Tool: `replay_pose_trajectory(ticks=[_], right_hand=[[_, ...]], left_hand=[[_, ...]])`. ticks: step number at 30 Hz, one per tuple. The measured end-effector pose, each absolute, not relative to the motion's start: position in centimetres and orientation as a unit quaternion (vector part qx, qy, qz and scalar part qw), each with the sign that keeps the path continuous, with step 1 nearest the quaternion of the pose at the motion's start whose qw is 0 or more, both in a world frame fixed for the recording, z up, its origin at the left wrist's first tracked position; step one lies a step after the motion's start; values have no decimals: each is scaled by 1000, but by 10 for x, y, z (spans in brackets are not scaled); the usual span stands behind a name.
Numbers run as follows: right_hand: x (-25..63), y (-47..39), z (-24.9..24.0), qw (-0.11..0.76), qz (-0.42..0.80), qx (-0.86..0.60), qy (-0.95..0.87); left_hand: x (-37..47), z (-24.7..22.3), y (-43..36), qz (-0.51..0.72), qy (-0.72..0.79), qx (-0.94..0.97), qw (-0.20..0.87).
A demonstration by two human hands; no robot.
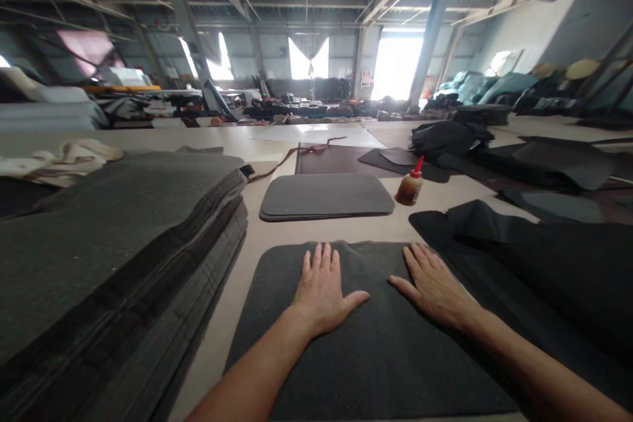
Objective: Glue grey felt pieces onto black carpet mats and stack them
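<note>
Across the lower middle of the frame, a dark sheet (376, 362) was laid flat on the pale table (326, 231). It was touched by the left hand (321, 297) and the right hand (440, 287), both spread open, with nothing held. A small ripple (353, 250) was seen along its top edge, between the hands. It seemed best smoothed gently outward, with both palms flat and even.
</note>
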State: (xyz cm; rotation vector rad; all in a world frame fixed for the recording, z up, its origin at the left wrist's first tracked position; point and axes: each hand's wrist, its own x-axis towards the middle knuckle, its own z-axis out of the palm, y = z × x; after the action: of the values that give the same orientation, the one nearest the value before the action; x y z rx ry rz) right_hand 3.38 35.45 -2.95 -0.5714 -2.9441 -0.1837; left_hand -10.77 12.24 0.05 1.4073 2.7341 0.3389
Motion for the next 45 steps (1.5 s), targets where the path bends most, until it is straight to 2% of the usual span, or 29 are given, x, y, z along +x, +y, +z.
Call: replay_pose_trajectory(ticks=[3, 6, 12, 18, 26, 33, 45], right_hand=[[26, 350, -26, 81, -39, -172, -981], [11, 333, -11, 117, -15, -68, -991], [-18, 308, -3, 128, 19, 52, -990], [-19, 318, -29, 132, 9, -28, -991], [-39, 318, -3, 138, 70, 22, -988], [-59, 330, 4, 120, 93, -70, -986], [-99, 350, -3, 88, 198, -14, -976]], left_hand=[[-106, 1, 121, 116, 880, 460, 4], [-106, 1, 118, 127, 848, 514, -30], [-111, -3, 116, 123, 822, 556, -1], [-114, -9, 119, 123, 829, 546, 11], [-112, -7, 119, 130, 831, 540, 23], [-112, -3, 119, 130, 830, 541, 30], [-112, -2, 117, 143, 824, 547, 36]])
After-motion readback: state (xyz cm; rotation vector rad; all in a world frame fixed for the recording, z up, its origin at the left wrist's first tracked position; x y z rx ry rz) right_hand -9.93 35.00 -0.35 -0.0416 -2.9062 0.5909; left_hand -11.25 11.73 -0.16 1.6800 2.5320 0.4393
